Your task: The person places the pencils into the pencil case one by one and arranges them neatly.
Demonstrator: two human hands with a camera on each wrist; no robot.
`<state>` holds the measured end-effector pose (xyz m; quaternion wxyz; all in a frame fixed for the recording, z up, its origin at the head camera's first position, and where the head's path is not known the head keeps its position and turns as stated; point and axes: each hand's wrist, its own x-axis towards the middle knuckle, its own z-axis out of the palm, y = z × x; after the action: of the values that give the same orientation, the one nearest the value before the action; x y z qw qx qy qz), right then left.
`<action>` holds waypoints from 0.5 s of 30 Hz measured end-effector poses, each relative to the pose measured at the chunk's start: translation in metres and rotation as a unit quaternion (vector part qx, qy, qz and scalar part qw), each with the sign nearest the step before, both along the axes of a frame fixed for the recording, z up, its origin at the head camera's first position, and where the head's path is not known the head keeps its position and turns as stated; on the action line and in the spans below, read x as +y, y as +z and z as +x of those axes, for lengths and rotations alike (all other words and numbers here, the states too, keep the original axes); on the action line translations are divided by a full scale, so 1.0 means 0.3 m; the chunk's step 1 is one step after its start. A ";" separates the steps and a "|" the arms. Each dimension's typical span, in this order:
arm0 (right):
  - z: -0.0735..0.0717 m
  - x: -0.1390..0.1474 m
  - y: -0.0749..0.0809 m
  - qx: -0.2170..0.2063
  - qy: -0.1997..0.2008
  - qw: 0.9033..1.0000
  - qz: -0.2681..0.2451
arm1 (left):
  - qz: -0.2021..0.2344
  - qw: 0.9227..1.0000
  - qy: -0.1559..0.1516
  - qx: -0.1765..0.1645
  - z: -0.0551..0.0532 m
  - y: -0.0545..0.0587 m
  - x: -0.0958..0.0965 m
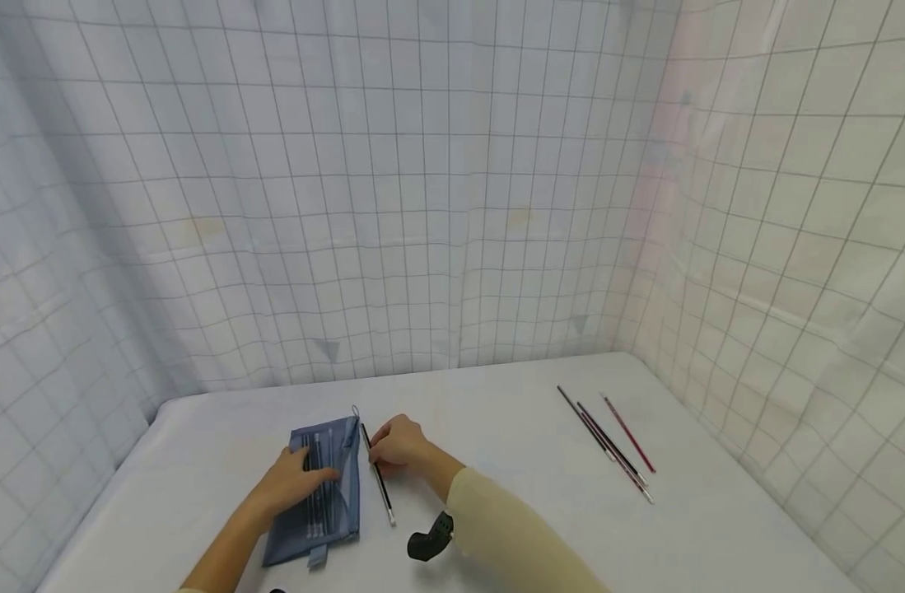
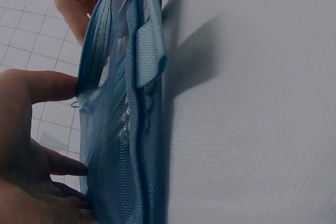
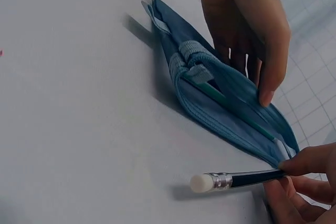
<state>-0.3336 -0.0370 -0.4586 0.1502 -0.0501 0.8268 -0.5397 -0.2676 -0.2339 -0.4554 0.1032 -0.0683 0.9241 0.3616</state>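
Observation:
A blue mesh zip pouch (image 1: 351, 515) lies on the table with several pencils showing through it. Over its upper face rests my left hand (image 1: 292, 482), thumb and fingertips touching the mesh; the left wrist view shows this contact from the side. Just right of the pouch, my right hand (image 1: 400, 441) pinches a black pencil (image 1: 384, 492) between thumb and fingers. The white eraser (image 3: 201, 183) of that pencil points toward the near side. In the right wrist view the pouch's zip side gapes, and a green pencil (image 3: 215, 94) is visible within.
Several loose pencils lie at the right of the white table (image 1: 496, 461), among them a black pencil (image 1: 585, 422) and a red pencil (image 1: 630, 434). A black curved device (image 1: 430, 539) sits by my right wrist. Grid-patterned white curtains (image 1: 422, 206) enclose the back and sides.

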 end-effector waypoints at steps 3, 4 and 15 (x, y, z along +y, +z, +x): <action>0.011 -0.034 0.003 -0.001 -0.009 1.000 0.003 | -0.001 1.000 -0.005 0.002 0.000 0.001 0.000; 0.013 -0.046 0.004 -0.001 -0.013 1.000 0.005 | -0.001 1.000 -0.007 0.004 0.001 0.005 0.001; -0.002 -0.137 -0.006 -0.004 -0.068 0.998 0.013 | 0.012 1.000 -0.017 0.001 -0.003 0.004 -0.006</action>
<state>-0.3342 -0.0782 -0.4603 0.1172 0.0102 0.8345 -0.5383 -0.2685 -0.2356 -0.4543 0.1091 -0.0512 0.9209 0.3707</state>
